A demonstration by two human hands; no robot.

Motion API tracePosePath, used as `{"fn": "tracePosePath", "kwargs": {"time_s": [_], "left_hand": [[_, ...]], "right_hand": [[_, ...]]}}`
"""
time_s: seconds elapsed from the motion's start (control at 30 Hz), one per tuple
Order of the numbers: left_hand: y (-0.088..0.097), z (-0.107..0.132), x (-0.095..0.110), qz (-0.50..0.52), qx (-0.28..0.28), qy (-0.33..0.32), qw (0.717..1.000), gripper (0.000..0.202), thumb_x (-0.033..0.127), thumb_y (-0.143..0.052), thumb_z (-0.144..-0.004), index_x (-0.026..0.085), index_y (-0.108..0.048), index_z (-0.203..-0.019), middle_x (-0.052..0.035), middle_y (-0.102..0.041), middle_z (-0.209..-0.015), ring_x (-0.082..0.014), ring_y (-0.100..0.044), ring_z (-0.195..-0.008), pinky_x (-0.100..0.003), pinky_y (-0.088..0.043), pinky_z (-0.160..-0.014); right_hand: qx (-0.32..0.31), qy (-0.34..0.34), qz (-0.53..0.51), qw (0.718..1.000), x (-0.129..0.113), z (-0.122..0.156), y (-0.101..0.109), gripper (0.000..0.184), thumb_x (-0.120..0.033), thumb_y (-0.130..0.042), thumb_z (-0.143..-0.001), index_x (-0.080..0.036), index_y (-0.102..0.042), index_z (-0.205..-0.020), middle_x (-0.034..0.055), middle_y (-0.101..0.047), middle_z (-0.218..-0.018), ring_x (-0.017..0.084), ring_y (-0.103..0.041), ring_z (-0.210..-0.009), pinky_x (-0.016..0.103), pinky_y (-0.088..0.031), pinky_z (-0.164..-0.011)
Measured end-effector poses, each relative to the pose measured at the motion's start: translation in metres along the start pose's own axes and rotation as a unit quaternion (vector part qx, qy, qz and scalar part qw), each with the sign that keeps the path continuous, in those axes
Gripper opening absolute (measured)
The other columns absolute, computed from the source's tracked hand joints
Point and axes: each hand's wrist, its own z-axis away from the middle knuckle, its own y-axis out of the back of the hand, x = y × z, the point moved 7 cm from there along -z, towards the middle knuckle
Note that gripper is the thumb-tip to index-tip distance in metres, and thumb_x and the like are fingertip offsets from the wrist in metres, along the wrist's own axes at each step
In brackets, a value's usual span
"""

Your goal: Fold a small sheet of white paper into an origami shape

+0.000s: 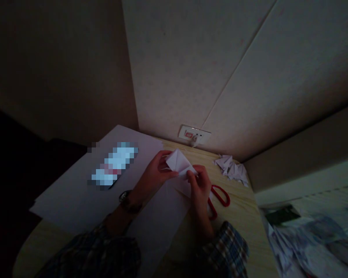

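Note:
Between my two hands is a small piece of folded white paper (178, 160), held up above the table with creases showing on it. My left hand (159, 168) pinches its left side, thumb along the lower edge. At the right edge, my right hand (199, 183) grips it between thumb and bent fingers. Red-handled scissors (222, 195) lie beside my right hand; their blades are hidden. Large white paper sheets (159, 216) spread under and left of my hands.
A phone (114, 164) with a lit, blurred-out screen lies on the sheets. Several folded paper pieces (232, 170) sit at the table's (246, 216) far right corner. Behind is a wall socket (194, 134) with a plug in it. Plastic bags (316, 235) are at the lower right.

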Motion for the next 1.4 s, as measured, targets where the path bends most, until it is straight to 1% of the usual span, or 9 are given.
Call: {"fn": "tracePosePath", "kwargs": {"time_s": [0.17, 0.37, 0.5, 0.67, 0.77, 0.87, 1.03, 1.2, 1.4], "left_hand": [[0.0, 0.001, 0.001, -0.008, -0.001, -0.006, 1.0, 0.057, 0.016, -0.079, -0.054, 0.019, -0.051, -0.105, -0.0075, -0.068, -0.11, -0.0237, -0.069, -0.094, -0.035, -0.055, -0.082], [-0.001, 0.002, 0.005, -0.008, 0.001, -0.018, 1.0, 0.054, 0.017, -0.075, -0.056, 0.019, -0.05, -0.104, -0.0082, -0.068, -0.109, -0.0237, -0.068, -0.096, -0.035, -0.054, -0.084], [0.001, 0.001, 0.008, -0.008, 0.005, -0.021, 1.0, 0.054, 0.017, -0.076, -0.056, 0.02, -0.049, -0.103, -0.0059, -0.067, -0.105, -0.022, -0.068, -0.096, -0.034, -0.053, -0.086], [0.008, -0.001, 0.011, -0.011, 0.032, -0.051, 0.998, 0.057, 0.019, -0.077, -0.057, 0.02, -0.05, -0.107, 0.0002, -0.063, -0.092, -0.015, -0.066, -0.077, -0.029, -0.054, -0.075], [0.01, 0.001, 0.014, -0.006, 0.046, -0.062, 0.997, 0.055, 0.018, -0.078, -0.059, 0.02, -0.052, -0.107, 0.0009, -0.063, -0.093, -0.013, -0.065, -0.077, -0.028, -0.054, -0.076], [0.01, 0.002, 0.017, -0.02, 0.048, -0.071, 0.996, 0.042, 0.02, -0.077, -0.063, 0.019, -0.057, -0.101, -0.0002, -0.066, -0.094, -0.0142, -0.066, -0.081, -0.028, -0.054, -0.078], [0.007, 0.003, 0.017, -0.055, 0.026, -0.071, 0.996, 0.016, 0.026, -0.071, -0.072, 0.017, -0.066, -0.085, -0.0031, -0.072, -0.09, -0.0191, -0.067, -0.088, -0.031, -0.053, -0.084], [0.007, 0.003, 0.015, -0.067, 0.024, -0.063, 0.995, 0.015, 0.027, -0.073, -0.069, 0.018, -0.069, -0.08, -0.0034, -0.074, -0.088, -0.0217, -0.068, -0.09, -0.033, -0.053, -0.087], [0.006, 0.001, 0.012, -0.065, 0.014, -0.047, 0.997, 0.018, 0.024, -0.077, -0.062, 0.018, -0.068, -0.076, -0.0026, -0.074, -0.083, -0.0211, -0.069, -0.086, -0.034, -0.054, -0.084]], "right_hand": [[-0.016, -0.035, 0.001, 0.999, 0.005, 0.002, -0.002, 0.015, -0.035, -0.065, -0.083, -0.022, -0.058, -0.084, -0.0028, -0.056, -0.075, 0.014, -0.051, -0.07, 0.026, -0.04, -0.063], [0.004, -0.051, -0.021, 0.998, 0.012, 0.002, -0.002, 0.025, -0.035, -0.067, -0.079, -0.023, -0.056, -0.098, -0.0005, -0.059, -0.089, 0.014, -0.055, -0.075, 0.027, -0.044, -0.065], [-0.024, -0.063, -0.022, 0.997, 0.015, 0.002, -0.005, 0.021, -0.036, -0.066, -0.081, -0.023, -0.056, -0.093, 0.0, -0.06, -0.088, 0.015, -0.056, -0.076, 0.026, -0.044, -0.066], [-0.038, -0.078, -0.02, 0.996, 0.019, 0.002, -0.009, 0.023, -0.034, -0.069, -0.079, -0.023, -0.059, -0.097, -0.0003, -0.064, -0.087, 0.015, -0.058, -0.077, 0.027, -0.046, -0.069], [-0.066, -0.089, -0.025, 0.994, 0.02, 0.003, -0.014, 0.019, -0.033, -0.07, -0.078, -0.023, -0.061, -0.09, -0.0008, -0.066, -0.083, 0.016, -0.059, -0.075, 0.028, -0.047, -0.069], [-0.072, -0.089, -0.028, 0.993, 0.019, 0.003, -0.015, 0.015, -0.033, -0.07, -0.077, -0.022, -0.062, -0.084, -0.002, -0.066, -0.078, 0.015, -0.058, -0.071, 0.027, -0.045, -0.067], [-0.066, -0.086, -0.033, 0.994, 0.015, 0.003, -0.014, 0.015, -0.033, -0.07, -0.077, -0.022, -0.063, -0.084, -0.0016, -0.066, -0.079, 0.015, -0.059, -0.073, 0.027, -0.045, -0.068], [-0.067, -0.081, -0.031, 0.994, 0.014, 0.003, -0.014, 0.015, -0.034, -0.07, -0.078, -0.022, -0.063, -0.085, -0.0012, -0.067, -0.08, 0.016, -0.06, -0.073, 0.027, -0.046, -0.068], [-0.074, -0.073, -0.026, 0.994, 0.015, 0.004, -0.015, 0.014, -0.033, -0.07, -0.078, -0.023, -0.063, -0.083, -0.0024, -0.067, -0.076, 0.015, -0.059, -0.069, 0.026, -0.045, -0.064]]}}
